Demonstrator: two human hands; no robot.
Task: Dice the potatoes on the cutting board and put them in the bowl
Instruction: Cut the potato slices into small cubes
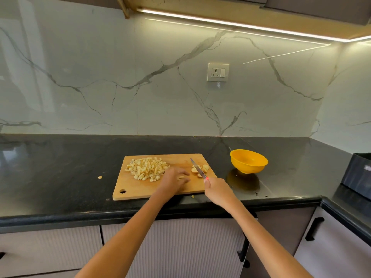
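diced potatoes (147, 169) heaped on cutting board (140, 189), yellow bowl (249, 161) seemingly empty

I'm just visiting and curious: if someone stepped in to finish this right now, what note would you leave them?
Right hand: grip on the red-handled knife, blade over the potato slices.
Left hand: on the wooden cutting board, apparently holding a small piece.
Done: a pile of diced potato cubes on the board's left half.
Left: dice the slices, move everything into the empty yellow plastic bowl to the board's right.

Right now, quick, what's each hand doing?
Left hand: on the cutting board; blurred, its grip cannot be told.
Right hand: grip closed around the knife.
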